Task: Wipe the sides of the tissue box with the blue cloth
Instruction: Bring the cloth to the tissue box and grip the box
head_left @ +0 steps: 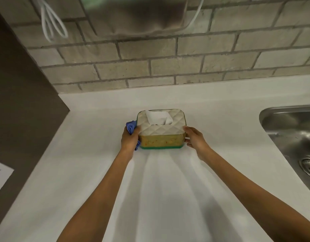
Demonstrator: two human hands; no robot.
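Note:
The tissue box [161,137] stands on the white counter [150,189]. It has a quilted cream lid, a yellow-green front and a green base, and a white tissue [158,117] sticks out of the top. My left hand [129,140] presses the bunched blue cloth [130,127] against the box's left side. The cloth shows above and below my fingers; the rest is hidden by the hand. My right hand [194,138] grips the box's right side near the front corner.
A steel sink [293,137] with a drain [307,165] lies at the right. A grey brick wall [168,67] runs behind the counter. A dark panel [20,102] stands at the left, with a white paper [0,175] below it. White cables [51,25] hang on the wall.

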